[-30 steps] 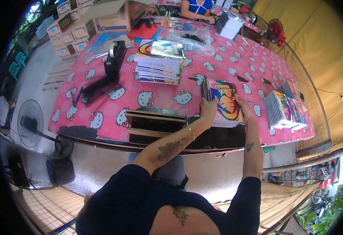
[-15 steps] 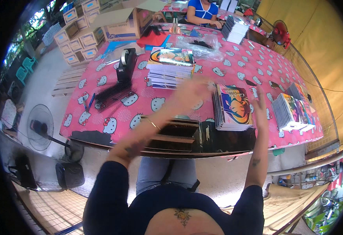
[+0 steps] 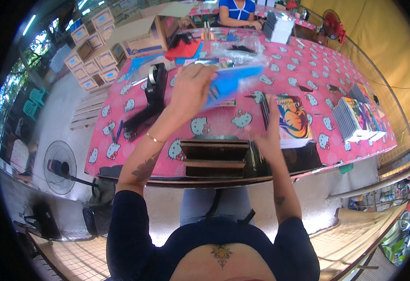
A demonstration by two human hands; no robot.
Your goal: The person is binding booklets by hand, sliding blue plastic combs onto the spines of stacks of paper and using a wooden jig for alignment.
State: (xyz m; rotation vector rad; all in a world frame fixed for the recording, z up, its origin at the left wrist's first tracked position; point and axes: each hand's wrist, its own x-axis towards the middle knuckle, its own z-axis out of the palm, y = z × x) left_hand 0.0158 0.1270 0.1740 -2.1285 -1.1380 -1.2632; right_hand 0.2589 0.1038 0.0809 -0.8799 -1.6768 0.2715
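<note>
My left hand [image 3: 193, 89] is closed on the near-left end of a blue-covered notebook [image 3: 235, 83], tilted and blurred by motion. It is held up over a stack of notebooks [image 3: 228, 62], which it mostly hides. My right hand [image 3: 269, 138] has its fingers apart and holds nothing. It hovers at the near left side of another stack of spiral notebooks [image 3: 296, 119], whose top cover carries a colourful cartoon drawing. At the table's front edge, between my forearms, lies a dark wooden slotted rack [image 3: 214, 157].
Black spiral coils [image 3: 139, 121] and a black tape dispenser [image 3: 155, 86] lie to the left. More notebooks [image 3: 359, 122] are stacked at the right. Farther back are a plastic bag [image 3: 245, 47], an open carton [image 3: 144, 37], white stacks [image 3: 278, 28] and a seated person [image 3: 237, 13].
My left hand has moved left from near the right stack and now holds the blue-covered notebook. My right hand has come left and nearer, from the stack's right side to its left.
</note>
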